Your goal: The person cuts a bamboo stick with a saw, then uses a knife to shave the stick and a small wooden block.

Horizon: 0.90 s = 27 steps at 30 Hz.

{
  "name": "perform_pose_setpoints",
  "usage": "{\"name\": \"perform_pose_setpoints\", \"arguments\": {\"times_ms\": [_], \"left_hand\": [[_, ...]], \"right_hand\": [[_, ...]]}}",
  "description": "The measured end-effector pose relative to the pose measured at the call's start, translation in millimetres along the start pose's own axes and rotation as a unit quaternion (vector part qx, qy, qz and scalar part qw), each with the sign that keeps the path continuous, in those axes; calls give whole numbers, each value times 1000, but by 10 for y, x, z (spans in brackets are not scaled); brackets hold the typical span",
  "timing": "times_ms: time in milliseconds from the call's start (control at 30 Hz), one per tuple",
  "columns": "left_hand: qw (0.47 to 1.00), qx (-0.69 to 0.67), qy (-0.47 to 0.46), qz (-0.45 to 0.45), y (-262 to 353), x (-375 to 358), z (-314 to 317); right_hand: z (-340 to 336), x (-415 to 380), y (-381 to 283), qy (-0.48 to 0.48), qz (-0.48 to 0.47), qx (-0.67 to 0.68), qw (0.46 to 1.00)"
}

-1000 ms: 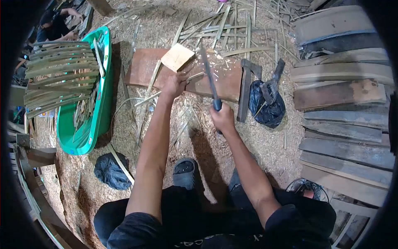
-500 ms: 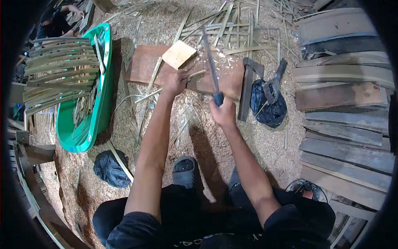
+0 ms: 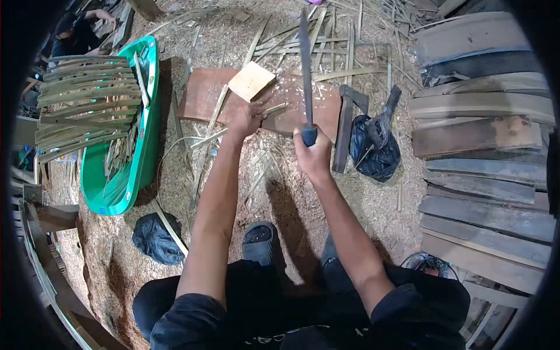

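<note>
My right hand [image 3: 313,153] is closed round the dark handle of a long knife [image 3: 307,76], whose blade points up and away from me. Closed on a thin wooden strip [image 3: 273,109], my left hand [image 3: 246,119] rests at the near edge of a reddish-brown board [image 3: 198,93]. The strip lies slanted, one end over the board and the other toward the lower left. Just beyond that hand, a pale square wood block [image 3: 252,80] sits on the board. The knife blade is apart from the strip.
A green tub [image 3: 133,175] with bundled strips stands left. Right of the board lie an L-shaped tool [image 3: 344,128] and a black plastic bag [image 3: 376,160]. Curved planks [image 3: 484,210] line the right side. Another person [image 3: 79,35] is at upper left. Shavings cover the ground.
The knife has swung from leaning left to nearly upright, its blade raised toward the top. My left hand and the strip have barely moved.
</note>
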State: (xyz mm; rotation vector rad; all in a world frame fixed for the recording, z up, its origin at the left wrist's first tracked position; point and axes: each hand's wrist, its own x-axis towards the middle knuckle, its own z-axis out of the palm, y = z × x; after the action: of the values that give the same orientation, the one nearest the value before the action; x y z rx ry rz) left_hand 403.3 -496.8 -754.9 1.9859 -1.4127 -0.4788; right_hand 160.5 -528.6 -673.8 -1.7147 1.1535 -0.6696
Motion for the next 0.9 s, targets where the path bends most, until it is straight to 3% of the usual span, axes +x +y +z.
{"name": "perform_pose_setpoints", "arguments": {"times_ms": [67,100,167,200,233,333,467,500,600,667,700,800,867,900], "left_hand": [[1000,10,-13,-14,-2,7,-8],[1000,22,-9,-4,0,-10,6],[998,37,5,55,-32,-4,-9],[999,24,7,35,2,-7,-54],[1000,8,-2,13,74,-80,-43],[1000,20,0,-3,-57,-7,37],[998,24,-41,-33,-72,17,15],[999,17,-34,-30,-31,11,-8],[999,20,-24,-29,109,-27,-29],[999,30,-15,-2,-43,15,4],[997,33,-49,-55,243,-33,-155],[999,34,-36,-12,-48,54,-9],[996,-18,-47,-67,-49,69,-19],[994,-27,-44,-98,301,41,-182]], "right_hand": [[97,-123,414,-24,19,-86,996],[105,-196,465,-52,74,-126,988],[49,-98,581,-90,132,-124,979],[18,-96,539,-115,164,-121,972],[-8,-122,520,-112,116,-143,976],[-48,-82,271,-76,87,-51,992],[-97,-42,-214,73,-60,43,995],[-104,-80,-169,43,-36,72,996],[208,-212,996,-57,76,-172,981],[89,-169,725,-70,115,-152,979],[63,-215,615,-83,141,-140,976],[-22,-120,555,-129,151,-151,968],[-112,-163,252,-107,144,-112,977],[-114,-186,192,-102,142,-101,979]]}}
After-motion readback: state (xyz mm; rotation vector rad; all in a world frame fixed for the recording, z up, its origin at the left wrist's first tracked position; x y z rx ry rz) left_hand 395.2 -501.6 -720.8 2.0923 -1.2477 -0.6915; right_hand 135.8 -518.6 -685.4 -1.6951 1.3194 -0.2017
